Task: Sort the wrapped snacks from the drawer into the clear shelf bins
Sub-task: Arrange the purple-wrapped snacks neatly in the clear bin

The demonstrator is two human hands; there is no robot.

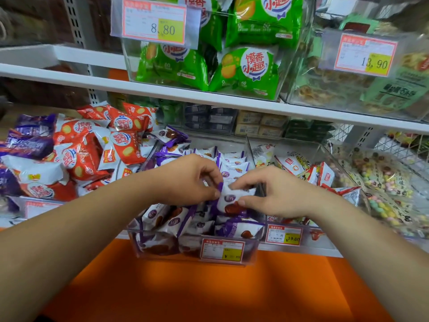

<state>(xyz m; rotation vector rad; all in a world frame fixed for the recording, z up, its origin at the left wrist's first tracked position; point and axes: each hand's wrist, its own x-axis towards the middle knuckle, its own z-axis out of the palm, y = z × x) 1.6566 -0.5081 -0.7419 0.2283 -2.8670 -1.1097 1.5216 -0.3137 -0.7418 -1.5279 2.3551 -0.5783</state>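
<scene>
Here, at far left, glossy pillow-shaped packets in red-and-white foil (92,149) lie heaped loosely, with a few dark purple packets (30,145) mixed in at the pile's edge. Just to the right stands a clear bin (162,248) of hard, see-through plastic with straight walls, a red-and-yellow price label (222,250) clipped on its front. It is packed with small purple-and-white snack packets (234,166), their ends crimped and their wrapping shiny and creased.

Both forearms reach in from the bottom corners and meet above this bin. The left hand (192,180) is curled, thumb and fingertips pinching the purple crimped edge of one snack packet (228,199). The right hand (276,191) grips the same packet from the other side, thumb below and fingers bent over its top, so the two hands are close together and both clamped on it. The packet sits tilted just above the others in the bin.

Further right, a second clear bin (325,156) holds white packets with red print. Above, a white shelf (92,81) carries a clear box of puffy green packets (250,70). Below, the shelf front is a flat orange panel (209,287).
</scene>
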